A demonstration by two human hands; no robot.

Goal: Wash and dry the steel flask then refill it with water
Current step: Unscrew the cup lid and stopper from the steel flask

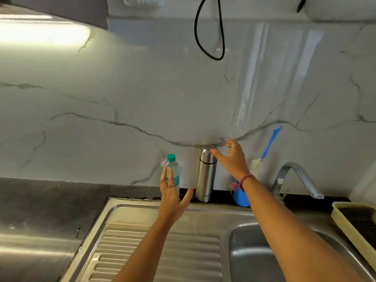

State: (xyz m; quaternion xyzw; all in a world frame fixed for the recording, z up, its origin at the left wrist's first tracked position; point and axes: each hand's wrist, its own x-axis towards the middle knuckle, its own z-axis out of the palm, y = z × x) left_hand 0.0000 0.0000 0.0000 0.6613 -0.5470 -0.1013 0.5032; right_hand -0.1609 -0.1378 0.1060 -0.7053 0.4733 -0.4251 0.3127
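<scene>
One plastic bottle [173, 171] beside flask [205, 176]

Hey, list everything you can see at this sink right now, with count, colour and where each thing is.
steel flask: one, silver, upright at the wall behind the sink
plastic bottle: one, clear with green cap, left of the flask
brush: one, blue handle, leaning on the wall
blue cup: one, right of the flask
tap: one, chrome, over the basin
sink: one, steel, ribbed drainboard left
tray: one, cream, far right
cable: one, black, hanging on the wall
left hand: open, before the bottle
right hand: open, at the flask's top
</scene>
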